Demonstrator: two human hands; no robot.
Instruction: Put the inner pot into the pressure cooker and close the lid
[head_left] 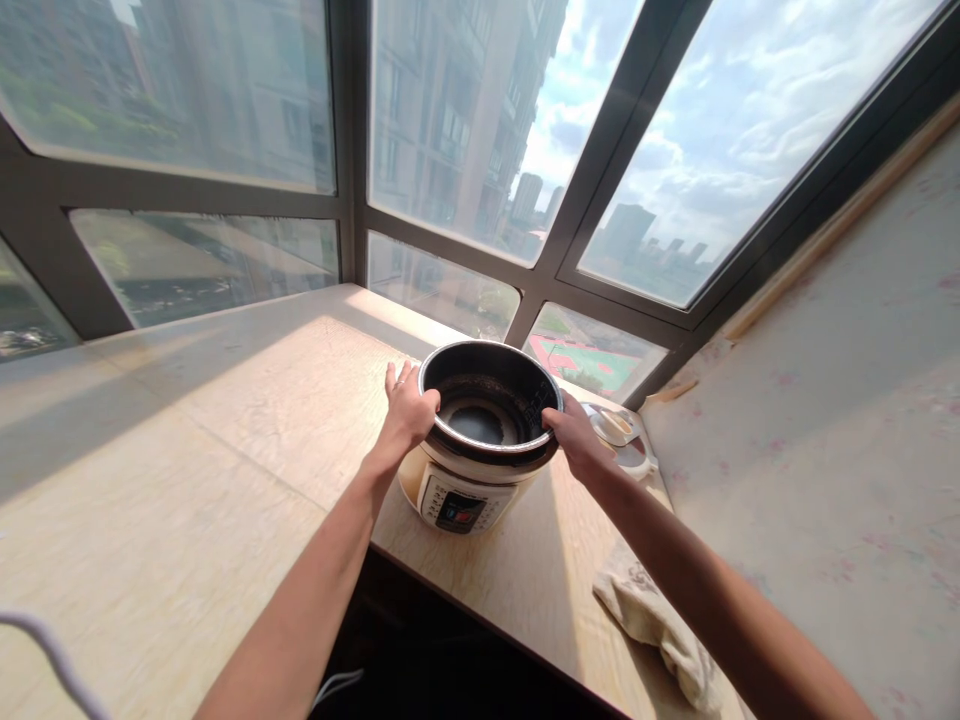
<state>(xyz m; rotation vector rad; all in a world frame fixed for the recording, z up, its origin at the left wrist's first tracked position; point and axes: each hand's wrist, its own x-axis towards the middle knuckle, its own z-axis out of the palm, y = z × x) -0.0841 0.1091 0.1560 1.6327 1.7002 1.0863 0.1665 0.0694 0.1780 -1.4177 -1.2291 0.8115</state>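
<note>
My left hand is curled over the left edge of the inner pot, thumb on the rim and fingers down the outside wall. My right hand clamps the opposite edge the same way, fingers wrapped around the rim. Both hands are closed on the pot, one on each side.

The pot is round and dark inside, its mouth facing up and tipped slightly toward me, so its axis runs close to vertical. It sits in the top of the rice cooker; whether it is fully seated I cannot tell. The cooker's control panel faces me.

The cooker stands on the wooden counter, near its front edge, close to the corner under the window. Just behind my right hand lies a white lid, against the wall. A crumpled cloth lies on the counter under my right forearm, well apart from the cooker.
</note>
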